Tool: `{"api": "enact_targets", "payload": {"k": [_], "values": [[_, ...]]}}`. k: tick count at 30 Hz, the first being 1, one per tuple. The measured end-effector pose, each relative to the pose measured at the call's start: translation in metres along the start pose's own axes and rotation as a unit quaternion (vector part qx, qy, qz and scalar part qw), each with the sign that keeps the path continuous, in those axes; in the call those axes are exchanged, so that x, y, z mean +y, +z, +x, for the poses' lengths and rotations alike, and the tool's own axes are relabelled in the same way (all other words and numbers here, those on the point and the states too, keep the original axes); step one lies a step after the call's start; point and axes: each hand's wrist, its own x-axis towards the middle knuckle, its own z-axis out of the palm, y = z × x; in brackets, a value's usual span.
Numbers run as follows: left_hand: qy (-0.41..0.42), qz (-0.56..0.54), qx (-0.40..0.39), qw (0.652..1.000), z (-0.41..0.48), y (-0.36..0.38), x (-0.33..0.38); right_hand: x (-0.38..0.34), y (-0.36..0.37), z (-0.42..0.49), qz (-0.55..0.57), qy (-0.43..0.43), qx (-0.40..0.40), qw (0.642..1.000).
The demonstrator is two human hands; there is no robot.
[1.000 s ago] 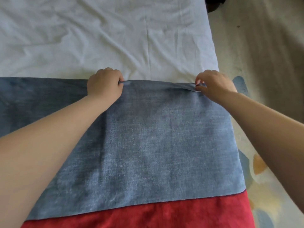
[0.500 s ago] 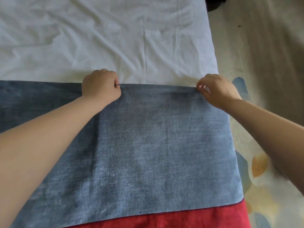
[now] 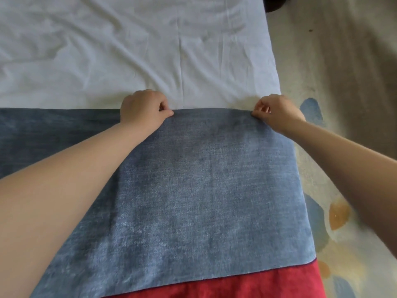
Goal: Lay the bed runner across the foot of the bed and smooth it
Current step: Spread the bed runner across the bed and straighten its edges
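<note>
Legible text, labels, brands, numbers, signs: none. The bed runner [image 3: 204, 190], the white sheet [image 3: 129, 50] and the patterned floor covering [image 3: 335, 211] carry no readable marking in the head view.

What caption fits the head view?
Both hands, left and right, pinch the blue bed runner's far edge over the white sheet.

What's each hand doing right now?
Left hand: closed, pinching the far edge of the bed runner.
Right hand: closed, pinching the same edge near the bed's right side.
</note>
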Motion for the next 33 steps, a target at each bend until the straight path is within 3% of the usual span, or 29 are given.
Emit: {"api": "enact_targets", "payload": {"k": [4, 6, 11, 17, 26, 33], "values": [[-0.007, -0.006, 0.021, 1.0, -0.006, 0.0, 0.008, 0.004, -0.001, 0.004, -0.024, 0.191, 0.059, 0.98], [0.005, 0.004, 0.036, 0.999, -0.011, -0.002, 0.01, 0.011, -0.005, -0.007, -0.023, 0.22, 0.073, 0.972], [0.025, 0.019, 0.073, 0.997, -0.029, -0.008, 0.018, 0.009, -0.008, -0.045, -0.109, 0.104, 0.104, 0.983], [0.062, 0.026, 0.044, 0.997, -0.065, -0.009, 0.052, -0.023, -0.013, -0.081, -0.094, 0.034, 0.09, 0.991], [0.073, 0.015, 0.043, 0.996, -0.188, -0.022, 0.092, -0.097, -0.003, -0.202, -0.117, -0.034, 0.078, 0.989], [0.101, -0.016, 0.047, 0.994, -0.306, -0.021, 0.106, -0.117, 0.021, -0.328, -0.117, -0.019, 0.07, 0.991]]}}
